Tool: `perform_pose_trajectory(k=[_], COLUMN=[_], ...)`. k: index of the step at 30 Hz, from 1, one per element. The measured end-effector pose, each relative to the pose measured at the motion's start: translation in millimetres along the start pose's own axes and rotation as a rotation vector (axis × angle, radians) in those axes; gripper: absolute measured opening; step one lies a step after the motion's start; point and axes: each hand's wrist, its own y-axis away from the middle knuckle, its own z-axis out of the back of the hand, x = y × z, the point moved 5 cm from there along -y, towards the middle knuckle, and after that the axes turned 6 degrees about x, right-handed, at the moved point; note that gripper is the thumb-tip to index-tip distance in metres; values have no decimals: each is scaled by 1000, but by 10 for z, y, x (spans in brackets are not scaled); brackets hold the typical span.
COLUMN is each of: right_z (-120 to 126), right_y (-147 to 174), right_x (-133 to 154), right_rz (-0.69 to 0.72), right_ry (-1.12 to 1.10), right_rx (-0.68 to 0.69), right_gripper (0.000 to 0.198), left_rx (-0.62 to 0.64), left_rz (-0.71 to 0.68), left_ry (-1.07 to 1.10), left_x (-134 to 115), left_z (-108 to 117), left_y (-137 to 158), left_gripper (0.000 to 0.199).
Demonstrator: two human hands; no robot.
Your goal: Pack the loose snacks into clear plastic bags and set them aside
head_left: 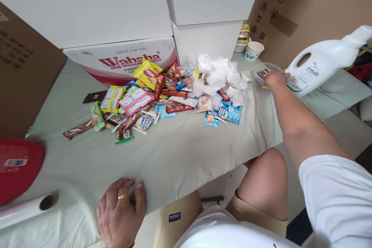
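Observation:
My left hand (120, 213) lies palm down on the pale green cloth near the front edge, fingers loosely spread and holding nothing. It wears a gold ring. Over at the right, my right hand (277, 79) reaches to a clear plastic bowl (271, 66), its fingers curled at a small brown snack packet (262, 73). Those fingertips are partly hidden. Beside this hand leans a white detergent bottle (316, 66). Between my hands spreads a pile of wrapped snacks, with a yellow biscuit bag (148, 73), a pink-and-white packet (136, 100) and blue packets (234, 113).
Crumpled clear plastic wrappers (216, 71) lie at the pile's right. A paper cup (255, 50) stands behind the bowl. White boxes (116, 4) and a Wahaha carton (122, 60) line the back. At the left are a red object (20, 170) and a white roll (26, 209).

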Motion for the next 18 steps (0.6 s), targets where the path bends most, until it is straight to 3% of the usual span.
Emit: perform_pose_trajectory(k=[3, 6, 9, 14, 18], right_z=[22, 72, -130, -713, -847], right_y=[50, 229, 498, 1024, 1216], right_x=[-69, 145, 579, 1442, 1864], right_rz=[-102, 111, 361, 697, 704], right_ry=[16, -119, -215, -172, -142], right_rx=[-194, -353, -223, 143, 93], right_gripper=[42, 40, 30, 18, 26], left_rx=[-89, -193, -247, -259, -272], left_rz=[-121, -210, -253, -231, -288], left_ry=[-36, -70, -93, -136, -154], left_x=[-74, -60, -55, -117, -185], left_z=[4, 44, 62, 50, 49], left_y=[25, 73, 105, 105, 100], left_gripper=[9, 9, 21, 14, 14])
